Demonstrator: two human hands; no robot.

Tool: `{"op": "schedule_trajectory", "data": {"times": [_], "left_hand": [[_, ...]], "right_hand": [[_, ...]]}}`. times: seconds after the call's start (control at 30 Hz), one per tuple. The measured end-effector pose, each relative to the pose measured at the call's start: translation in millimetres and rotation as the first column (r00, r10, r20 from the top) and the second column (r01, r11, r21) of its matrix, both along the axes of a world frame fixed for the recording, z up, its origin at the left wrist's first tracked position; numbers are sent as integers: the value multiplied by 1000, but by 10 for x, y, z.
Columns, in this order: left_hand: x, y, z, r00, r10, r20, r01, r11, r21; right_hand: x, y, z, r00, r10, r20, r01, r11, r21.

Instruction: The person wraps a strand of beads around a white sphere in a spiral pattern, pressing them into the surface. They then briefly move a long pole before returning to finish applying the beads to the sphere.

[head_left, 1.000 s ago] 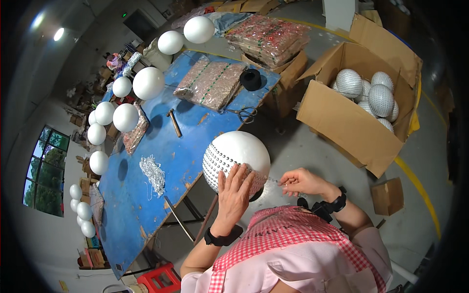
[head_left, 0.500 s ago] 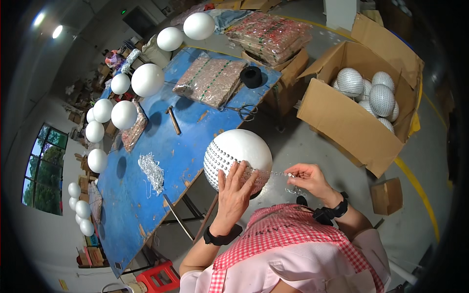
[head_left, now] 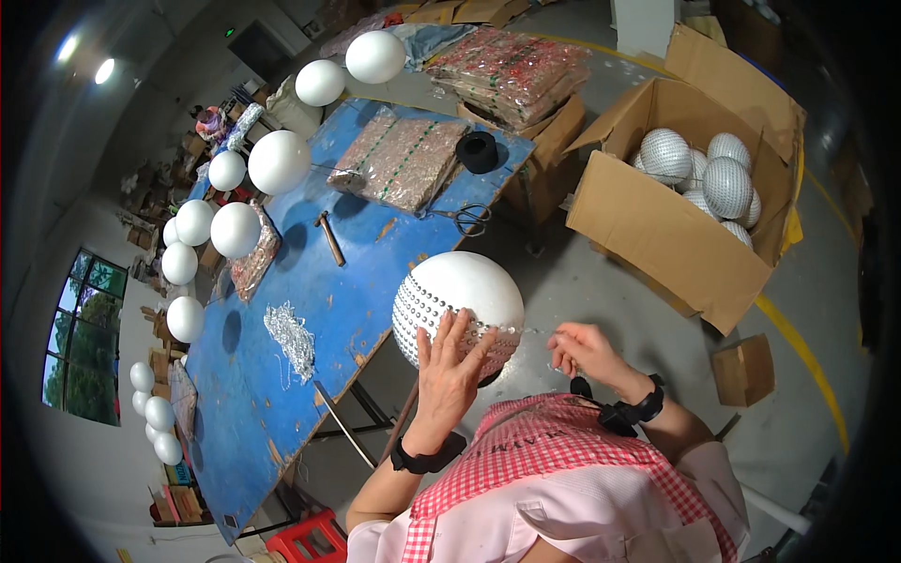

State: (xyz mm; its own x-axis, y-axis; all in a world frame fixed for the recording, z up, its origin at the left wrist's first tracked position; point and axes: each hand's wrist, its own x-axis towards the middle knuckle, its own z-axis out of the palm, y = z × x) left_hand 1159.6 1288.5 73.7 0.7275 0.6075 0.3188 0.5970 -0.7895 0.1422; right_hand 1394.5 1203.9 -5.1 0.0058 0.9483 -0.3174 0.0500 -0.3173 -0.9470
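Note:
A large white ball [head_left: 469,286] stands just off the table's near edge, with rows of small silver beads around its left and lower side. My left hand [head_left: 446,375] lies on the beaded side, fingers spread flat and touching the surface. To the right of the ball, my right hand [head_left: 593,357] is closed, its fingertips pinching a thin bead strand [head_left: 533,330] that runs across from the ball. The hand's own fingers hide the rest of that strand. A dark part shows under the ball; what supports it is mostly hidden.
On the blue table [head_left: 366,281] lie a tangle of silver strands [head_left: 290,340], a hammer [head_left: 330,238], scissors [head_left: 469,220], a black roll [head_left: 479,151] and a plastic-wrapped pack [head_left: 404,159]. Plain white balls [head_left: 279,162] stand along its far side. A carton [head_left: 666,244] at right holds beaded balls [head_left: 727,188].
My right hand's fingers have curled in more, and the loose strand end that hung below them no longer shows. My left hand stays on the ball. The whole view has shifted slightly.

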Motion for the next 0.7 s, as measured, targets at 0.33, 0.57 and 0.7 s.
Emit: {"op": "schedule_trajectory", "data": {"times": [0.33, 0.57, 0.7], "left_hand": [[21, -17, -30, 999, 29, -19, -27, 996, 88], [63, -24, -25, 997, 13, -70, -5, 992, 125], [88, -42, -46, 997, 20, -73, -11, 993, 118]], "right_hand": [[82, -2, 28, 860, -129, -494, 230, 962, 149], [29, -37, 138, 961, -157, 229, 99, 964, 246], [60, -203, 354, 978, -196, -69, 208, 918, 337]]}}
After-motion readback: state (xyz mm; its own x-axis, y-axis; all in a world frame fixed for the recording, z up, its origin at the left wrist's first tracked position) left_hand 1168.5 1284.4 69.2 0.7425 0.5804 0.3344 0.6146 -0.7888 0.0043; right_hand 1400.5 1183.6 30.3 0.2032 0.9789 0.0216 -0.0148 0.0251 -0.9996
